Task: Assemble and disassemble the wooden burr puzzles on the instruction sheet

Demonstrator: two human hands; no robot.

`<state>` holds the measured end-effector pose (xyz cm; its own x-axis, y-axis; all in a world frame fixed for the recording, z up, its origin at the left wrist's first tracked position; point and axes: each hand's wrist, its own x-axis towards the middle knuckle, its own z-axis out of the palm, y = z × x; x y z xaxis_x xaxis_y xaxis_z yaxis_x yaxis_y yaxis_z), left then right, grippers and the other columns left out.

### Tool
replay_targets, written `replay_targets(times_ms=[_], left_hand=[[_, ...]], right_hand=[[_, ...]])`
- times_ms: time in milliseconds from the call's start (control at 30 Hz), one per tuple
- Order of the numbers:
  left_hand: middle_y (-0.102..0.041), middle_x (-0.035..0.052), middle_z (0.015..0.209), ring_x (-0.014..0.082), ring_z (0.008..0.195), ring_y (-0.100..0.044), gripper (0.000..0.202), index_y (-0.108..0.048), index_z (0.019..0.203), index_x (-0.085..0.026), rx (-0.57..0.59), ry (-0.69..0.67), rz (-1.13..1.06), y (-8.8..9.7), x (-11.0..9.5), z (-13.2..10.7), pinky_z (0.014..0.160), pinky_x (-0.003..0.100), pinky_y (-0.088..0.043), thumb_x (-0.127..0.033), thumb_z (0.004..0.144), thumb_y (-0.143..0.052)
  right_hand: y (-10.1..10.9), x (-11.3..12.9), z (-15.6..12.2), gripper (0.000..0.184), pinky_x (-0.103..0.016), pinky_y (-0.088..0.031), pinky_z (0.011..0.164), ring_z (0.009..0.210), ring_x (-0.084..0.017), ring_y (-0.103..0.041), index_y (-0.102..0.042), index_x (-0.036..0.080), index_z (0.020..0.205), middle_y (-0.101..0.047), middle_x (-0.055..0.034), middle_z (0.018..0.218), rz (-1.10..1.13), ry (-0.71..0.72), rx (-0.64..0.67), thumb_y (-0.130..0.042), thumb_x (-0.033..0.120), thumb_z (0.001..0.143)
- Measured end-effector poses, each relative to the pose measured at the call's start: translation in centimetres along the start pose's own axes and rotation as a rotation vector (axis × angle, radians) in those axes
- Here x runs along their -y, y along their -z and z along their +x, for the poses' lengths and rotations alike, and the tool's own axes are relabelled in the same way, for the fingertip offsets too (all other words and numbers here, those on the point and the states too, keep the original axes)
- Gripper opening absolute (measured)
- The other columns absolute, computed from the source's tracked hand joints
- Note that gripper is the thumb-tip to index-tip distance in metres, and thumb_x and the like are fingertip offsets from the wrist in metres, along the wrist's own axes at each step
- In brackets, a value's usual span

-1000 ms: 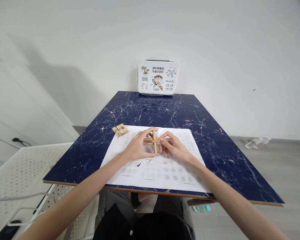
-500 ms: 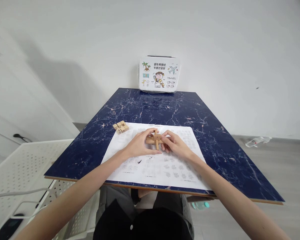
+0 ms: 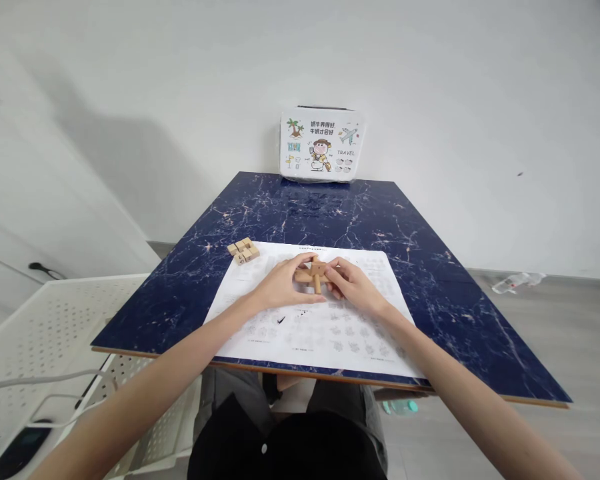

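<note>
Between my two hands is a wooden interlocking puzzle [image 3: 318, 269], cross-shaped, with bars sticking out sideways and one toward me. My left hand [image 3: 283, 283] grips it from the left, thumb on the near side and fingers on the far side. On the right, my right hand [image 3: 349, 283] pinches the puzzle's right side with curled fingers. Underneath lies a white instruction sheet [image 3: 270, 347] printed with rows of small diagrams. At the sheet's upper left corner sits a cluster of small wooden cubes [image 3: 243, 251], joined or set close together, with dark marks on the near faces.
The sheet rests on a dark blue marble-patterned table [image 3: 300, 220]. A white case [image 3: 323, 143] with cartoon prints stands at the table's back against the wall. A white perforated rack [image 3: 60, 320] with a cable is at the left. Clear plastic [image 3: 517, 283] lies on the floor at right.
The puzzle has tilted slightly between my hands, its near bar now slanting a little. Both hands keep hold of it in nearly the same place. The whole view has shifted slightly.
</note>
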<state>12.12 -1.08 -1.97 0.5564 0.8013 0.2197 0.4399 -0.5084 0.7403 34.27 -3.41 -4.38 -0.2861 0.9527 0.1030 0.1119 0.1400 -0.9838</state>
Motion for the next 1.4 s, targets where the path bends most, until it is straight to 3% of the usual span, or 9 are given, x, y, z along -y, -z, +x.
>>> replay_targets(times_ms=[200, 467, 733, 833, 933, 1033, 1100, 1200, 1400], left_hand=[[-0.070, 0.0141, 0.138, 0.0367, 0.124, -0.069, 0.090, -0.056, 0.143, -0.023, -0.023, 0.021, -0.066, 0.1, 0.1, 0.0, 0.104, 0.050, -0.056, -0.054, 0.067, -0.093], [-0.073, 0.0158, 0.133, 0.0352, 0.120, -0.071, 0.065, -0.065, 0.133, -0.018, 0.015, 0.098, -0.443, 0.5, 0.8, 0.4, 0.100, 0.049, -0.056, -0.054, 0.082, -0.082], [-0.072, 0.0170, 0.135, 0.0393, 0.126, -0.067, 0.084, -0.063, 0.139, -0.017, 0.112, 0.136, -0.544, 0.8, 0.7, 0.4, 0.102, 0.051, -0.054, -0.066, 0.075, -0.084], [-0.073, 0.0156, 0.136, 0.0384, 0.127, -0.067, 0.080, -0.067, 0.137, -0.019, 0.091, 0.132, -0.541, 0.7, 0.6, 0.5, 0.106, 0.052, -0.051, -0.072, 0.078, -0.078], [-0.073, 0.0147, 0.135, 0.0364, 0.126, -0.067, 0.073, -0.071, 0.133, -0.020, 0.082, 0.104, -0.637, 0.6, 0.6, 0.8, 0.109, 0.053, -0.050, -0.076, 0.087, -0.066], [-0.071, 0.0160, 0.139, 0.0363, 0.130, -0.065, 0.071, -0.070, 0.136, -0.020, 0.073, 0.088, -0.770, 0.4, 0.7, 1.1, 0.111, 0.052, -0.048, -0.074, 0.092, -0.060], [-0.071, 0.0168, 0.139, 0.0370, 0.131, -0.065, 0.071, -0.069, 0.137, -0.020, 0.093, 0.099, -0.814, 0.4, 0.7, 1.2, 0.110, 0.052, -0.049, -0.075, 0.092, -0.059], [-0.073, 0.0169, 0.136, 0.0387, 0.127, -0.067, 0.073, -0.069, 0.137, -0.022, 0.169, 0.099, -0.826, 0.3, 0.4, 1.1, 0.108, 0.053, -0.051, -0.077, 0.090, -0.061], [-0.072, 0.0172, 0.136, 0.0407, 0.126, -0.068, 0.074, -0.066, 0.139, -0.023, 0.267, 0.079, -0.813, 0.7, 0.0, 0.7, 0.107, 0.055, -0.051, -0.077, 0.088, -0.063]], right_hand=[[0.2, 0.1, 0.1, 0.043, -0.027, -0.037, 0.052, 0.054, -0.011, -0.049, -0.059, 0.022, 0.098, -0.060, 0.0030, 0.070, 0.056, -0.037, 0.000, -0.065, 0.065, 0.096], [0.3, 1.8, -0.3, 0.039, -0.032, -0.043, 0.057, 0.059, -0.015, -0.051, -0.064, 0.026, 0.103, -0.065, -0.0017, 0.080, 0.156, 0.016, 0.021, -0.060, 0.065, 0.098], [0.5, 1.3, -0.2, 0.040, -0.030, -0.040, 0.054, 0.055, -0.013, -0.050, -0.062, 0.025, 0.107, -0.070, -0.0015, 0.081, 0.190, 0.035, 0.097, -0.069, 0.062, 0.095], [0.4, 1.3, -0.1, 0.042, -0.031, -0.042, 0.055, 0.056, -0.014, -0.052, -0.062, 0.026, 0.113, -0.070, -0.0017, 0.082, 0.144, 0.066, 0.065, -0.063, 0.065, 0.097], [0.1, 1.5, -0.2, 0.058, -0.038, -0.053, 0.071, 0.077, -0.019, -0.063, -0.057, 0.030, 0.132, -0.070, -0.0082, 0.117, 0.028, 0.216, -0.023, -0.075, 0.063, 0.089], [-0.2, 1.6, -0.3, 0.095, -0.048, -0.054, 0.093, 0.112, -0.029, -0.063, -0.043, 0.036, 0.152, -0.050, -0.0131, 0.153, -0.183, 0.397, -0.067, -0.091, 0.058, 0.073], [-0.4, 1.6, -0.3, 0.100, -0.054, -0.051, 0.103, 0.133, -0.036, -0.054, -0.039, 0.038, 0.157, -0.044, -0.0136, 0.159, -0.316, 0.465, -0.096, -0.091, 0.058, 0.073], [-0.5, 1.5, -0.3, 0.096, -0.061, -0.041, 0.117, 0.149, -0.037, -0.040, -0.038, 0.040, 0.159, -0.043, -0.0110, 0.163, -0.387, 0.504, -0.087, -0.088, 0.056, 0.079], [-0.6, 1.8, -0.6, 0.092, -0.058, -0.042, 0.118, 0.142, -0.035, -0.051, -0.042, 0.036, 0.156, -0.053, -0.0105, 0.157, -0.302, 0.466, -0.022, -0.090, 0.049, 0.078]])
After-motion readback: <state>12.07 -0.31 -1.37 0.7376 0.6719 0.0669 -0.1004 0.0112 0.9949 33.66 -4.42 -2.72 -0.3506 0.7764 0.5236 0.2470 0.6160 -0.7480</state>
